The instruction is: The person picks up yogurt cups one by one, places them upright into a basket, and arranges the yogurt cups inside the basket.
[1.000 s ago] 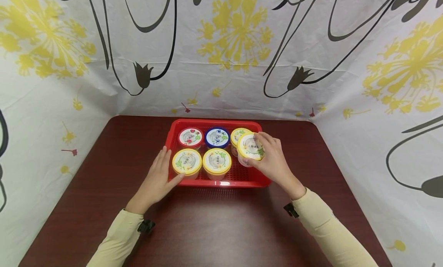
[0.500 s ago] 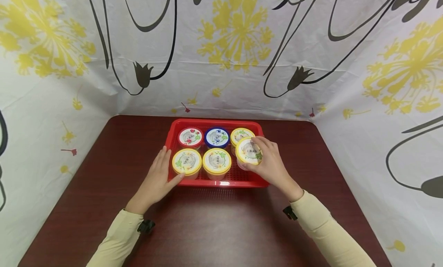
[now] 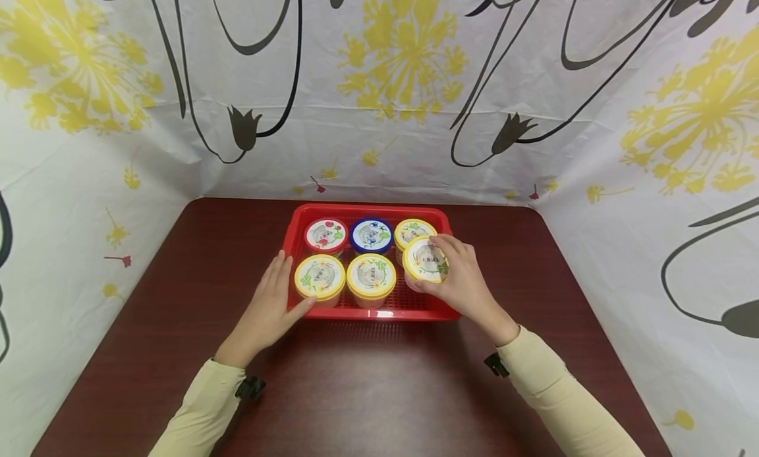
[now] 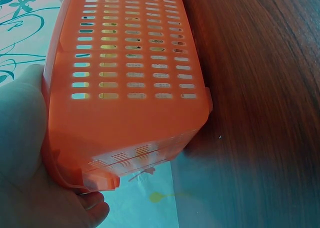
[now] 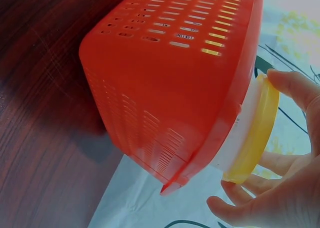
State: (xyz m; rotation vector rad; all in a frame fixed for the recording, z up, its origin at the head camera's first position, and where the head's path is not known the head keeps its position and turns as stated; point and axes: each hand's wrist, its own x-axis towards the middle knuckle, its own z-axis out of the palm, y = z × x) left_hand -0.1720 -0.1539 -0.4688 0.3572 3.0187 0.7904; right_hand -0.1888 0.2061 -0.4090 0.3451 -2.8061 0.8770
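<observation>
In my right hand (image 3: 462,272) is a plastic tub with a yellow lid (image 3: 425,259), gripped by the lid edge between thumb and fingers. It is tilted slightly over the right part of a red slotted basket (image 3: 379,314). From the right wrist view, the tub's pale body (image 5: 237,133) shows just above the basket's rim. My left hand (image 3: 267,305) rests on the basket's front left corner, fingers fairly straight along the side and thumb across the front rim. That thumb tip reaches the front left yellow-lidded tub (image 3: 320,277). Another yellow-lidded tub (image 3: 371,276) stands beside it.
Along the basket's back row stand a red-lidded tub (image 3: 327,235), a blue-lidded tub (image 3: 371,235) and a yellow-lidded tub (image 3: 413,229), partly covered by the held one. The dark wooden table (image 3: 367,391) is enclosed by patterned white cloth (image 3: 379,167) at back and sides.
My right hand has moved the yellow-lidded tub slightly left and down toward the basket, then stayed almost still over the last half second. The left hand keeps its place.
</observation>
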